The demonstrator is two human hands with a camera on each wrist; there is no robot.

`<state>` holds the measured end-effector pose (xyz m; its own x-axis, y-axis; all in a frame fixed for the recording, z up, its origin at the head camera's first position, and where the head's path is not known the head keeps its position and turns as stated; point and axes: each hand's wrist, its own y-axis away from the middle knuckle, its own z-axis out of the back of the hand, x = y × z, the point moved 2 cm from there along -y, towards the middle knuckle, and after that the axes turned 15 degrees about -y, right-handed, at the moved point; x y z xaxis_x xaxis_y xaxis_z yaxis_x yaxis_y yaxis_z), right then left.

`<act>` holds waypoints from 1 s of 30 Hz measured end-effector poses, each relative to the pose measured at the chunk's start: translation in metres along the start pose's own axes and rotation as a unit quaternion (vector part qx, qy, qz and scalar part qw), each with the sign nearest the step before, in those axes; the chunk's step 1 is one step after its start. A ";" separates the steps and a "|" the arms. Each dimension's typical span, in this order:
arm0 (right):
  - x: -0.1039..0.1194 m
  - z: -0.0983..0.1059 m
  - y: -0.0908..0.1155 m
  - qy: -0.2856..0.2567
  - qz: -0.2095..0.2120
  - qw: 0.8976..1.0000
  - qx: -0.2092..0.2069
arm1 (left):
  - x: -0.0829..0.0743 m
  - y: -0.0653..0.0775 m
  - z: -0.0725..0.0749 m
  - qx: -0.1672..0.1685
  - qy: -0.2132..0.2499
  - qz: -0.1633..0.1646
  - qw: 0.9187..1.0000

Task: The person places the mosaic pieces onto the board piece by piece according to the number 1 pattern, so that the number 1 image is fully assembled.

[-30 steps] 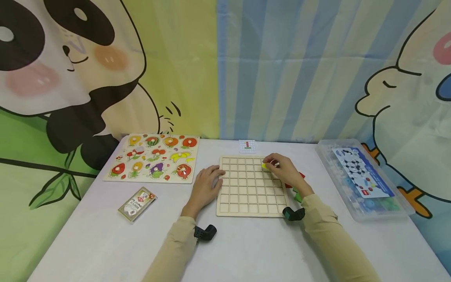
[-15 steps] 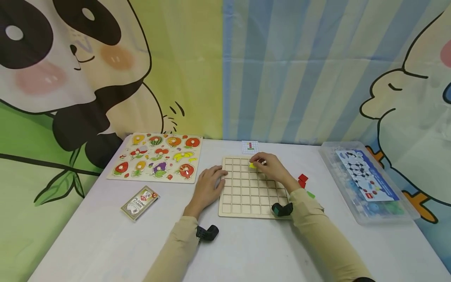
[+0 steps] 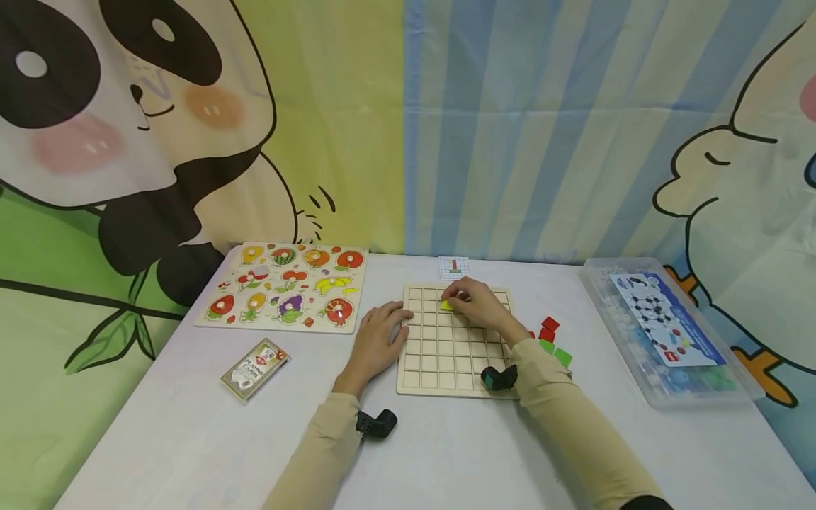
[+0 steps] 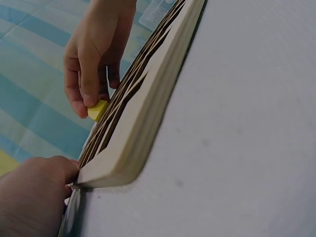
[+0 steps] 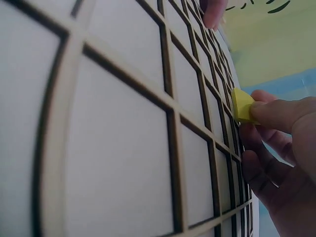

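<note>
Here's the right hand (image 3: 474, 301), out over the far part of the board (image 3: 440, 361), and it has a yellow tile (image 5: 242, 105) pinched between thumb and fingertips, the gap no wider than the tile itself. That tile sits above the far rows of the grid, left of the middle; whether it touches the wood, I cannot tell. Over to the left hand (image 3: 376, 340): fingers loosely bent, nothing picked up, the fingertips resting on the board's left edge. Just right of the board, beside the right forearm, there are red tiles (image 3: 549, 329) and green tiles (image 3: 562, 356) lying on the white table (image 3: 440, 453), some partly hidden by the sleeve. Beyond the board, near the far edge, lies a small card (image 3: 454, 267) with a red and green shape on a grid. Out left, the fruit puzzle (image 3: 306, 290) with a pack of cards (image 3: 255, 370) nearer us, and away right, a clear plastic box (image 3: 669, 333) with a printed sheet showing on top.
</note>
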<state>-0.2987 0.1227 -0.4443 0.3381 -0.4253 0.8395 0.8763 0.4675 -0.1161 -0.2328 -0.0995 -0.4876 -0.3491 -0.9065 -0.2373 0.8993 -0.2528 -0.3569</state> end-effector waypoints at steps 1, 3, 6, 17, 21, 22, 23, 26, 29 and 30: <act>0.000 -0.001 -0.001 0.001 -0.003 1.000 0.001 | 0.000 0.000 0.000 0.000 -0.001 0.000 1.000; 0.000 -0.002 -0.002 0.002 -0.002 1.000 0.001 | 0.000 0.000 0.000 -0.003 0.000 0.000 1.000; 0.000 -0.005 -0.004 0.011 -0.003 1.000 -0.001 | 0.000 0.000 0.000 -0.008 0.002 0.001 1.000; -0.001 -0.010 -0.003 0.026 0.007 1.000 0.001 | 0.000 0.002 0.001 -0.010 0.011 -0.001 1.000; -0.002 -0.011 -0.002 0.024 0.025 0.999 -0.004 | 0.000 0.001 0.001 -0.006 0.009 -0.001 1.000; -0.003 -0.011 -0.002 0.023 0.027 0.999 -0.005 | 0.000 0.001 0.001 -0.006 0.008 -0.001 1.000; -0.003 -0.011 -0.002 0.022 0.029 0.999 -0.006 | 0.001 0.001 0.000 -0.009 0.007 -0.003 1.000; -0.004 -0.011 -0.002 0.019 0.025 1.000 -0.004 | 0.001 0.001 0.000 -0.010 0.007 -0.003 1.000; -0.003 -0.011 -0.002 0.012 0.017 1.000 -0.004 | 0.001 0.000 0.000 -0.009 0.007 -0.004 1.000; -0.003 -0.011 -0.001 0.009 0.017 1.000 -0.005 | 0.001 0.000 0.000 -0.006 0.007 -0.003 1.000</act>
<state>-0.2971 0.1148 -0.4526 0.3741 -0.4236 0.8250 0.8675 0.4744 -0.1498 -0.2331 -0.1002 -0.4873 -0.3583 -0.9003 -0.2472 0.8937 -0.2541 -0.3698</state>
